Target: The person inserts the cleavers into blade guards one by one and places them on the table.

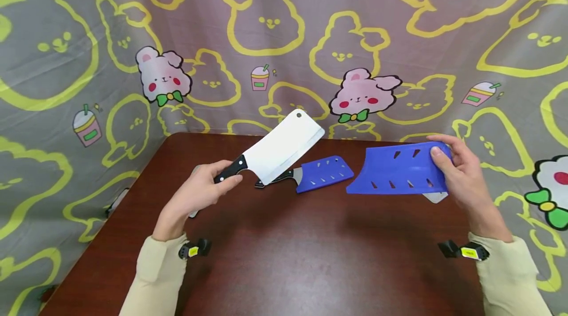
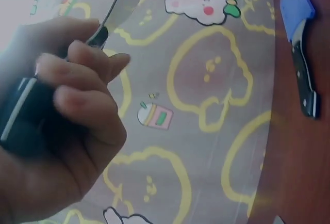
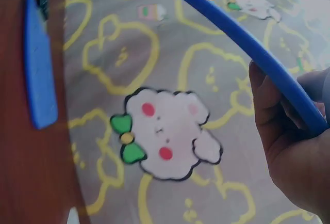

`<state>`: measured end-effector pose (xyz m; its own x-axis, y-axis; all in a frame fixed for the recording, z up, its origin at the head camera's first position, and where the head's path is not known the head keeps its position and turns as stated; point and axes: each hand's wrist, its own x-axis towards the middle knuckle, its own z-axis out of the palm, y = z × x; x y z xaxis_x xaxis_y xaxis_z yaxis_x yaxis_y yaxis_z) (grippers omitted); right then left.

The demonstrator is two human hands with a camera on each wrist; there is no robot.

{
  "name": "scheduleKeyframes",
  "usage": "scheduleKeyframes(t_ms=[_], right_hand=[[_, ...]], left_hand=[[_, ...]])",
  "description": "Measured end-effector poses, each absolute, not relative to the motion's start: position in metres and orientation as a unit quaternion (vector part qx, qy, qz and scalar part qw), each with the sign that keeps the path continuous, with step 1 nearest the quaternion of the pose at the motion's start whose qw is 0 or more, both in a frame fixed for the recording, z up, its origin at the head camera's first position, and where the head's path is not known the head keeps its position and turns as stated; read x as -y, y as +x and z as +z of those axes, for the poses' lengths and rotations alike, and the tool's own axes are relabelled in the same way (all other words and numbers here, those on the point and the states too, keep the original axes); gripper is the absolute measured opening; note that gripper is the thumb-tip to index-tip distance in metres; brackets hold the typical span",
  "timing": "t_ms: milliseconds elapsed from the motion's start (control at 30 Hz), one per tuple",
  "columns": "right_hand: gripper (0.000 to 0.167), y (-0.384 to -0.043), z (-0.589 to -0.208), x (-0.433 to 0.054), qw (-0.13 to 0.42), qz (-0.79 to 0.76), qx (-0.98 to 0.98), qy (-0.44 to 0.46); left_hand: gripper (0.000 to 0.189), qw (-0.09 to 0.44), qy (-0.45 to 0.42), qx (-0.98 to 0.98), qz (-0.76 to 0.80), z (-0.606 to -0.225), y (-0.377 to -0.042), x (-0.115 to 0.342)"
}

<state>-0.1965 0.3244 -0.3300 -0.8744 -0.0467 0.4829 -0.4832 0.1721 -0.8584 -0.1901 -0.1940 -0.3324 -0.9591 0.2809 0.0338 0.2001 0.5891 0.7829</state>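
Note:
My left hand point(image 1: 201, 190) grips the black handle of a cleaver point(image 1: 284, 147), whose bare, broad blade points up and to the right above the table. With its thumb on the near face, my right hand point(image 1: 466, 175) pinches the right end of a blue slotted blade guard point(image 1: 390, 170), also held in the air. The guard and the bare blade are apart. Between them, farther back, a second cleaver lies on the table, its black handle point(image 2: 304, 79) to the left and its blade inside another blue guard point(image 1: 326, 173).
A dark red-brown wooden table point(image 1: 284, 262) spreads below both hands. Patterned cloth point(image 1: 270, 35) hangs at the back and sides. A pale flat piece point(image 1: 436, 197) shows partly behind the held guard; another light edge point(image 1: 193, 214) lies half hidden behind the left hand.

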Motion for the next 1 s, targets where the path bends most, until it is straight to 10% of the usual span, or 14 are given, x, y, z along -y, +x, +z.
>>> scheduleKeyframes(t_ms=[1000], right_hand=[[0.031, -0.215, -0.309, -0.268, 0.253, 0.801, 0.505, 0.198]], left_hand=[[0.027, 0.101, 0.269, -0.785, 0.549, -0.318, -0.193, 0.148]])
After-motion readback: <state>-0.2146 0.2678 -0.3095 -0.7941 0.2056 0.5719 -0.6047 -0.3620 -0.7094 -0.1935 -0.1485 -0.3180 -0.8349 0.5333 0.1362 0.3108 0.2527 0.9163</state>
